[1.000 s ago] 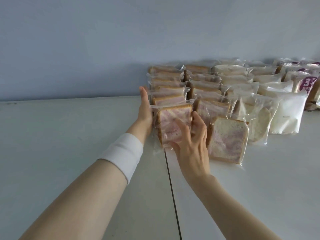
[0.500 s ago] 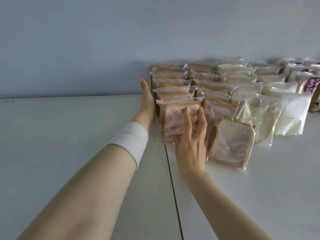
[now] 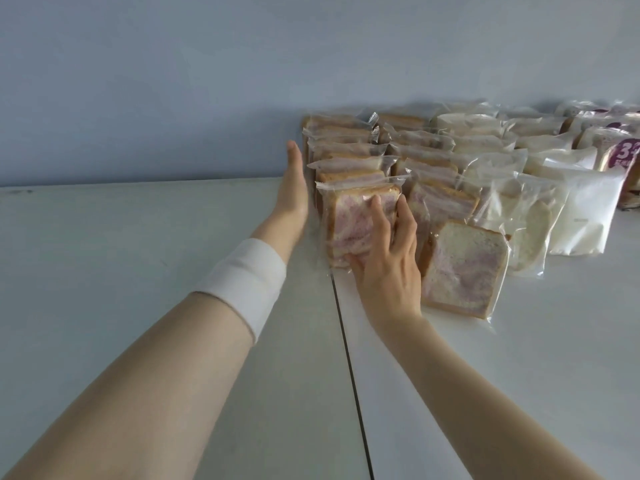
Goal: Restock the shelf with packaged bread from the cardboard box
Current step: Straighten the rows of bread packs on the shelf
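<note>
Several clear packs of pink-swirled bread stand in rows on the white shelf [image 3: 138,271]. My right hand [image 3: 384,258] lies flat with spread fingers against the face of the front pack [image 3: 349,223] of the leftmost row. My left hand [image 3: 294,192], fingers straight and edge-on, rests along the left side of that row [image 3: 343,147]. A second row [image 3: 433,195] stands just to the right, and its front pack [image 3: 464,268] leans back. The cardboard box is out of view.
Rows of white bread packs [image 3: 512,188] and opaque white bags [image 3: 585,216] fill the shelf's right part, with purple-labelled packs [image 3: 623,150] at the far right. A seam [image 3: 349,358] splits the shelf boards. A pale blue wall [image 3: 242,81] backs the shelf.
My right hand has flattened and pushed the front pack back upright against its row. My left hand has slid a little further along the row's left side.
</note>
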The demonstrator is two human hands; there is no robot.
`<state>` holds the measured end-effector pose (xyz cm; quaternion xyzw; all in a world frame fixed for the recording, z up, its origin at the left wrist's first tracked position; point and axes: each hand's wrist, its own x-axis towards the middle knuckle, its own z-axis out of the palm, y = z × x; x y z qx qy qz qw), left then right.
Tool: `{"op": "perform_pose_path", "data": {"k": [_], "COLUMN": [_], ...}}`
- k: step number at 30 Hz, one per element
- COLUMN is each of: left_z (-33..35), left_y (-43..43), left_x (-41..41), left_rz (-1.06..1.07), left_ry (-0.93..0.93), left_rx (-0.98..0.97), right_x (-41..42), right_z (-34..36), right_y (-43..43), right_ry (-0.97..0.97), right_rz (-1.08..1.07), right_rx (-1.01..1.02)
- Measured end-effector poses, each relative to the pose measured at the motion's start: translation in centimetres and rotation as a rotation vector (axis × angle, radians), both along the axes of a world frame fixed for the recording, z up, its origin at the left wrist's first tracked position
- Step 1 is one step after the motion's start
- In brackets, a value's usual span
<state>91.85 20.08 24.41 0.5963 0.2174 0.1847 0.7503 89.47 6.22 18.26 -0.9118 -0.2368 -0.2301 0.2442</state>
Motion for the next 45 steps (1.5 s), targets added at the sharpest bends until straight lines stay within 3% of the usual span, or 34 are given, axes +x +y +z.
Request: {"op": "perform_pose_path", "data": {"k": [2, 5, 9, 11, 13, 16, 19, 27, 33, 36, 41, 45], "left_z": [1.3, 3.4, 5.2, 5.0, 4.3, 3.2, 2.5, 3.7, 3.7, 3.2, 2.6, 2.2], "left_y": [0.5, 0.8, -2.3, -4.3, -6.1, -7.9, -8.4, -7.9, -8.1, -8.3, -9.5, -9.4], "left_x": [-0.9, -2.3, -3.1, -2.8, -2.1, -0.8, 0.2, 2.6, 2.7, 2.5, 2.6, 3.4], "left_rz": [0.085, 0.136, -0.191, -0.357, -0.436, -0.464, -0.45, -0.397, -0.4, -0.423, -0.328, -0.264], "left_ry": [-0.053, -0.145, -0.158, -0.143, -0.087, 0.03, 0.058, 0.169, 0.158, 0.208, 0.048, 0.032], "left_rx": [0.212, 0.69, 1.247, 1.463, 1.661, 1.806, 1.866, 1.721, 1.432, 1.416, 1.456, 1.461], "right_x": [-0.1, -0.5, -0.8, -0.8, -0.8, -0.7, 0.0, 3.3, 5.5, 6.1, 5.9, 7.1], "right_z": [0.9, 2.9, 4.3, 3.8, 3.0, 2.1, 1.9, 0.8, -0.1, 0.1, -0.2, 0.0], "right_y": [-1.0, -2.9, -7.5, -9.9, -11.5, -12.3, -12.5, -11.2, -10.1, -10.2, -11.2, -9.9], "right_ry": [0.04, 0.017, -0.074, 0.034, 0.259, 0.437, 0.452, 0.211, 0.187, 0.236, 0.218, 0.229], "right_rz": [0.056, 0.107, -0.001, -0.133, -0.244, -0.27, -0.196, -0.032, 0.036, 0.055, 0.074, 0.027], "right_rx": [-0.028, -0.035, 0.102, 0.167, 0.219, 0.272, 0.319, 0.374, 0.471, 0.451, 0.432, 0.408]}}
